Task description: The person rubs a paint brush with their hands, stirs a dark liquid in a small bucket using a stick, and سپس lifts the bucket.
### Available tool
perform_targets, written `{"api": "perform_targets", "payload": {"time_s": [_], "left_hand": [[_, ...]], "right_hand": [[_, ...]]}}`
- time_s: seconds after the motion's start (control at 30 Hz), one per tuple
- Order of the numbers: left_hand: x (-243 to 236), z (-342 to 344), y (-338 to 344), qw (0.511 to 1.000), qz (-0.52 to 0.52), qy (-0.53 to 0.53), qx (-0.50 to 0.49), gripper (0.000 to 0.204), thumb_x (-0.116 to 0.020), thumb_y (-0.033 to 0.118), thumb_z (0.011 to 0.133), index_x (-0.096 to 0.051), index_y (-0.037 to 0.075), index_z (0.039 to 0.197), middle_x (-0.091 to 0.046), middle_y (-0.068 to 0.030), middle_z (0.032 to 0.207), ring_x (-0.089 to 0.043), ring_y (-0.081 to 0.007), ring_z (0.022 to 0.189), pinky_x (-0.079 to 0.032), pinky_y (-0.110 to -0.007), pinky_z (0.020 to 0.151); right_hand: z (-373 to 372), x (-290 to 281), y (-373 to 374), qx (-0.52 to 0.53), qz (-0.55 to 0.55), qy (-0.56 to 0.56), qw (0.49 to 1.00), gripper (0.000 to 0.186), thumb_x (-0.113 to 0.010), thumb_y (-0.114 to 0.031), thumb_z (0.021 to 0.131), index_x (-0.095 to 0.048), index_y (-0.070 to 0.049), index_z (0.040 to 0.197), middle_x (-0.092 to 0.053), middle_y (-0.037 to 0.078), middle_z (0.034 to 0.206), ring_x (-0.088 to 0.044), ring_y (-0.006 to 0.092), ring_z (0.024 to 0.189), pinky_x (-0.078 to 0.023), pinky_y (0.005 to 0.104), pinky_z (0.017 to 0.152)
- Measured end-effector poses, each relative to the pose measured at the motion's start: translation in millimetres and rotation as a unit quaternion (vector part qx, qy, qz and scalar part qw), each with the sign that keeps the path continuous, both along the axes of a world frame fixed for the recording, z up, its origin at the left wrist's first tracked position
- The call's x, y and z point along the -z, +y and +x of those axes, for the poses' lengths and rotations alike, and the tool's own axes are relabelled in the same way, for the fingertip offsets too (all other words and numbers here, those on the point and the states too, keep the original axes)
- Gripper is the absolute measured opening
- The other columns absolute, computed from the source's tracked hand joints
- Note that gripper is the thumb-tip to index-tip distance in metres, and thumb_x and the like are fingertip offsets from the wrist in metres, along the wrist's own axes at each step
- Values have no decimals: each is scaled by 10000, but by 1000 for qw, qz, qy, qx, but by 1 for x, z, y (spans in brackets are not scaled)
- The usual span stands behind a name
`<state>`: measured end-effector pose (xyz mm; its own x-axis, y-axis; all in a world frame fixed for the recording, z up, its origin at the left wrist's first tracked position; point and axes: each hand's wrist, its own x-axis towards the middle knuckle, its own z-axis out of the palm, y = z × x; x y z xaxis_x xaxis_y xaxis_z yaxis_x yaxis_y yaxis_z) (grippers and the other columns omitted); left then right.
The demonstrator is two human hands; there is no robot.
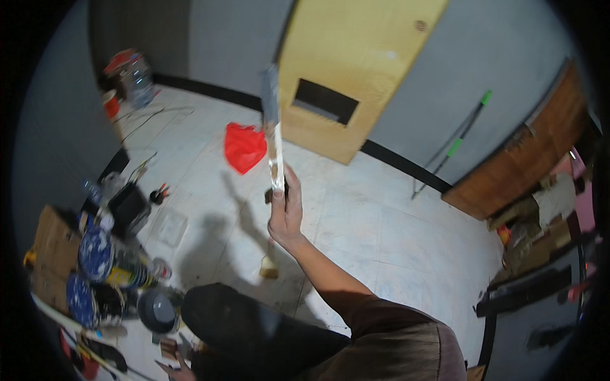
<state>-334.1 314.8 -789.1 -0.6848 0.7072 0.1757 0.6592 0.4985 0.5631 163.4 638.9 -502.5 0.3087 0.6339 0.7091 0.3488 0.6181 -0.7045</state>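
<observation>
Raised at mid-view, my right hand (288, 213) is closed around a long, narrow, flat tool (273, 136), seen nearly edge-on. Its upper part is grey, and the lower part is whitish with brown smears. A small brown piece shows beside my fingers; the exact kind of tool is unclear. At the lower left edge, my left hand (181, 371) is partly cut off by the frame, its visible fingers apart. Close to it on the floor lies a small brown block (168, 347). A grey bucket (159, 310) stands just beyond that.
Paint-smeared tubs (95, 254), a cardboard box (56, 247) and a black container (129, 208) crowd the left. A red bag (244, 147) lies ahead, and a brush-like thing (269, 268) nearer me. A yellow door (356, 57) and green-tipped pole (454, 147) lean at the wall.
</observation>
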Motion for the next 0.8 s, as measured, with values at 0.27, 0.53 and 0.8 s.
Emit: {"api": "perform_targets", "payload": {"time_s": [0.27, 0.53, 0.8], "left_hand": [[126, -18, -32, 993, -15, 67, -91, 963, -861, 518, 868, -487, -87, 1517, -518, -315, 1541, -479, -479, 1449, -375, -546, 1224], [39, -6, -12, 974, -166, -30, -152, 1028, -787, 625, 864, -417, 14, 1604, -387, -301, 1656, -420, -497, 1489, -328, -608, 1205], [34, 2, -2, 967, -184, -81, -158, 1001, -781, 600, 888, -403, 24, 1615, -370, -313, 1660, -431, -509, 1466, -324, -616, 1197]], "right_hand": [[-44, 191, -56, -74, -229, -214, 947, 413, -431, -124, 1137, -508, 44, 1506, -609, 236, 1382, -580, 354, 1300, -425, 433, 1137], [-122, 264, -86, -277, -280, -275, 877, 437, -478, -99, 1096, -510, 57, 1503, -622, 271, 1202, -603, 433, 1094, -488, 472, 977], [-168, 307, -42, -294, -267, -269, 877, 433, -469, -111, 1111, -501, 61, 1507, -603, 288, 1233, -602, 435, 1122, -483, 461, 993]]}}
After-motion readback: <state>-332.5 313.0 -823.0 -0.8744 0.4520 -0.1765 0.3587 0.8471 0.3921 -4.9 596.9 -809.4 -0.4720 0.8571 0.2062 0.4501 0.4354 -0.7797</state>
